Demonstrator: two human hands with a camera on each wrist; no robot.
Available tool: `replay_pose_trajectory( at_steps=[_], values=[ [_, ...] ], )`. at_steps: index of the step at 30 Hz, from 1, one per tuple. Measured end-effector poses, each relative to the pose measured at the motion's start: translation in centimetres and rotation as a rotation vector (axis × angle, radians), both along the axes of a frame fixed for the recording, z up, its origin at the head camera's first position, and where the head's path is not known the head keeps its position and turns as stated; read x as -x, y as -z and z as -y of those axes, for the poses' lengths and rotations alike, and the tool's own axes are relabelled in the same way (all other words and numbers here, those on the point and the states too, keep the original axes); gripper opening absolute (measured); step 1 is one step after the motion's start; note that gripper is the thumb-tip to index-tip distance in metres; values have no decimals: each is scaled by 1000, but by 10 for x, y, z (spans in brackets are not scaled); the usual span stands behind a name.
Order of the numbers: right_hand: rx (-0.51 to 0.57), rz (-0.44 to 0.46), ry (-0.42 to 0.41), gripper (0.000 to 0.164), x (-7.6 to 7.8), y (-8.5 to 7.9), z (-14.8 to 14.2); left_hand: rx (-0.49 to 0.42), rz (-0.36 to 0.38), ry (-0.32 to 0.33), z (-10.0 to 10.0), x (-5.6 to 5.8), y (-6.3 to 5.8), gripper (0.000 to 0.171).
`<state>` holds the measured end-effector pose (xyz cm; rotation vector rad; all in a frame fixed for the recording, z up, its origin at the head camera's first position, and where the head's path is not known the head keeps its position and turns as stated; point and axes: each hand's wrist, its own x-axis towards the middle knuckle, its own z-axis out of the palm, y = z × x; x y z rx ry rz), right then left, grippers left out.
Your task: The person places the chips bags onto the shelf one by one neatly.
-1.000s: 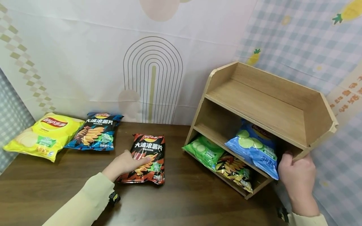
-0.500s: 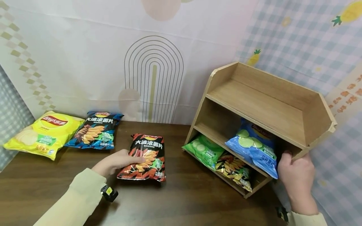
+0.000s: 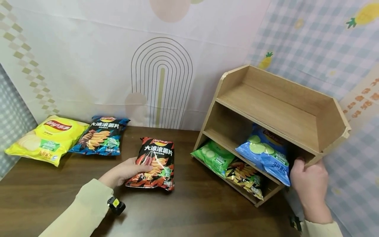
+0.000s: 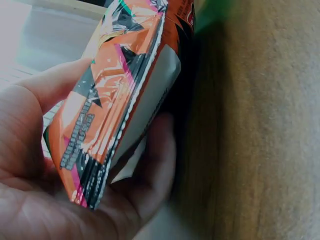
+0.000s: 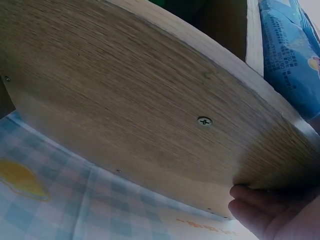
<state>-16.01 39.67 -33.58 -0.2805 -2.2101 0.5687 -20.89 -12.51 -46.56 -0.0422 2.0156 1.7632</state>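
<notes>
My left hand grips a red-and-black bag of potato chips by its left side. The thumb lies on the bag's front, and in the left wrist view fingers curl behind the orange-looking bag, which is tilted and seems slightly off the table. At the right, my right hand holds the side panel of a small wooden shelf, thumb inside the edge; its fingertips press the panel's outer face. A blue chip bag sits in the middle compartment beside that thumb.
A green chip bag and a black-and-yellow one fill much of the bottom compartment. At the left of the table lie a yellow chip bag and a blue-and-black one. Patterned cloth hangs behind.
My left fingers have moved from lying on the bag to gripping its left side from underneath, and the bag has tilted and risen slightly. The right hand keeps its hold on the shelf.
</notes>
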Motion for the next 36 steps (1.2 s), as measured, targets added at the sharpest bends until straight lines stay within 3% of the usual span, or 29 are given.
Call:
replay_pose_trajectory(
  at_steps=[14,21,28,36],
  values=[
    [-13,-13,-17,28,2,0,-1,-54,-138,-2,-6,0,5,66],
    [-9,-12,-15,30,2,-1,-1,-151,-120,66,-15,-4,-8,63],
    [-10,-38,-11,30,2,1,-2,-134,-121,102,-28,-9,-23,64],
    [-13,-39,-5,30,1,1,-1,-204,-119,199,-43,-17,-39,60]
  ],
)
